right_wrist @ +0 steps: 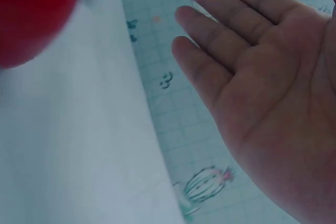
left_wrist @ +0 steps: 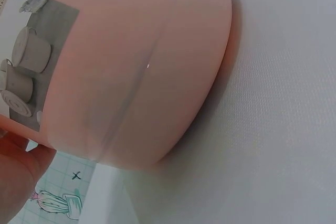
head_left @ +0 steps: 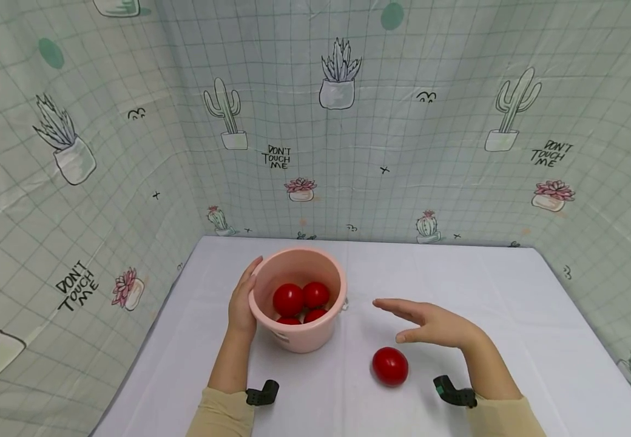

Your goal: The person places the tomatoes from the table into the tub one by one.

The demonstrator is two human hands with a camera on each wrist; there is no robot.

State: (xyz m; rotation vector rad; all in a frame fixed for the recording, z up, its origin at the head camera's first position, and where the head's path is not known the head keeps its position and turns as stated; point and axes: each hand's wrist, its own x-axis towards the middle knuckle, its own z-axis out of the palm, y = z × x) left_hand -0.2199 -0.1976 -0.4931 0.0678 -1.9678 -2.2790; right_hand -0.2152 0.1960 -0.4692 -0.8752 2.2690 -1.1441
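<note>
My left hand (head_left: pixel 242 303) rests along the outer left side of a pink bucket (head_left: pixel 307 337), its fingers lying along the wall up near the rim. In the left wrist view the bucket's smooth wall (left_wrist: pixel 157 77) fills much of the picture, with part of the left hand (left_wrist: pixel 21 174) against it at the lower left. Several glossy red, tomato-like balls (head_left: pixel 288 300) lie inside the bucket. Another red tomato-like ball (head_left: pixel 390 366) sits on the table. Above and just behind it hovers my right hand (head_left: pixel 437 323), fingers extended, thumb apart, holding nothing; its palm (right_wrist: pixel 278 98) shows in the right wrist view.
A white cloth covers the table (head_left: pixel 435 273). Behind and on both sides hangs a gridded curtain (head_left: pixel 392 139) printed with cacti. The bucket bears a picture label (left_wrist: pixel 39 51). Each wrist wears a black strap (head_left: pixel 454 393).
</note>
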